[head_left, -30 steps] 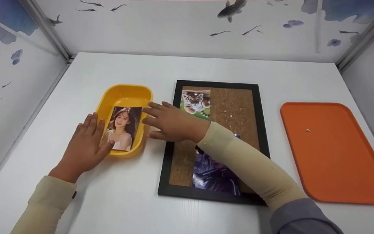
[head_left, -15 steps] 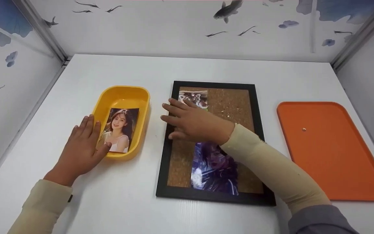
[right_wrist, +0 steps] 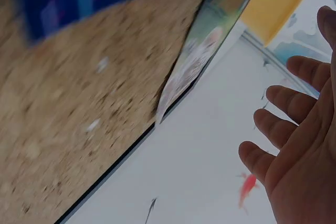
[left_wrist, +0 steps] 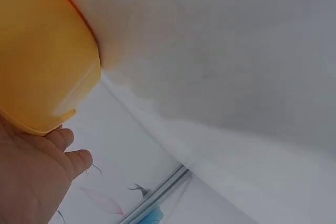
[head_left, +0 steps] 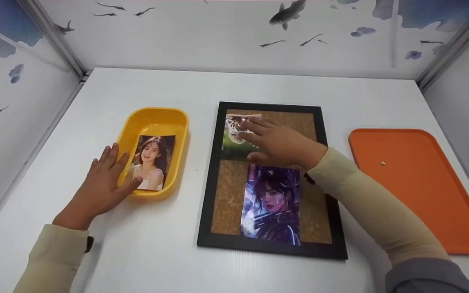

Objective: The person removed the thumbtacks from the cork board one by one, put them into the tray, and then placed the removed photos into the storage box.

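My left hand rests with straight fingers along the left rim of a yellow plastic basin. In the left wrist view its fingertips lie against the basin's outer side. A portrait photo leans face up inside. My right hand, fingers spread and holding nothing, hovers over a black-framed corkboard. It partly covers a tiger picture at the board's upper left. Below it is a purple picture of an armoured figure. The right wrist view shows the tiger picture's edge curling off the cork.
An orange tray lies to the right, with one small shiny pin on it. Small shiny specks dot the cork. White walls with painted fish enclose the white table at the back and sides.
My right hand has left the basin's right rim and moved right, over the corkboard, uncovering the purple picture. My left hand has stayed on the basin's left side.
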`<state>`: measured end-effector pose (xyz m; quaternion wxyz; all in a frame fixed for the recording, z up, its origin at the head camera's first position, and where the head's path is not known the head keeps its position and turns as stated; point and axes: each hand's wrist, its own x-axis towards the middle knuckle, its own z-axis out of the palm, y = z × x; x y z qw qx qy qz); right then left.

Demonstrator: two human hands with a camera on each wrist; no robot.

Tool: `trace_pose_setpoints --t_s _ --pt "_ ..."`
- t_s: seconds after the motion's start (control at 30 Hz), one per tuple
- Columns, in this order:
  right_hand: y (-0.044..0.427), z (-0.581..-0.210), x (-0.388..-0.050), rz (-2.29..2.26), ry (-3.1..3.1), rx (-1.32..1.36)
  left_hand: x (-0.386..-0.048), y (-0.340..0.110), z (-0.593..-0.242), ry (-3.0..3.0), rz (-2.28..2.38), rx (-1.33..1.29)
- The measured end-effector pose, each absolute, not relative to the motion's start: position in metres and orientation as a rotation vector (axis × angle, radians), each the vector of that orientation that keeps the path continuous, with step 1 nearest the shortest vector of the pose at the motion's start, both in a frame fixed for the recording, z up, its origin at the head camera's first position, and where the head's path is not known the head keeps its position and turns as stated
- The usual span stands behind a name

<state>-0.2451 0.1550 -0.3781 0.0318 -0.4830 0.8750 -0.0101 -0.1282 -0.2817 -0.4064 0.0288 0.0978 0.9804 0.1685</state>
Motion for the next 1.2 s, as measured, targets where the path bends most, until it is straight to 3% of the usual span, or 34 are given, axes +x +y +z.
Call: trace_pose_setpoints --t_s 0.17,0.47,0.8,1.2 --pt "0.171 -0.38 -0.255 0.062 2.732 -1.474 -0.125 -0.258 -0.39 3.167 0.66 0.337" --pt "0.187 -0.387 -0.268 0.028 2.722 -1.42 -0.112 -0.155 -0.381 3.221 0.488 1.062" --pt "0.185 -0.393 -0.281 0.044 2.703 -1.315 -0.138 -0.09 -0.369 2.999 0.379 1.039" --pt "0.169 -0.391 -0.298 0.099 2.714 -1.325 -0.171 -0.053 -0.378 2.893 0.242 0.935"
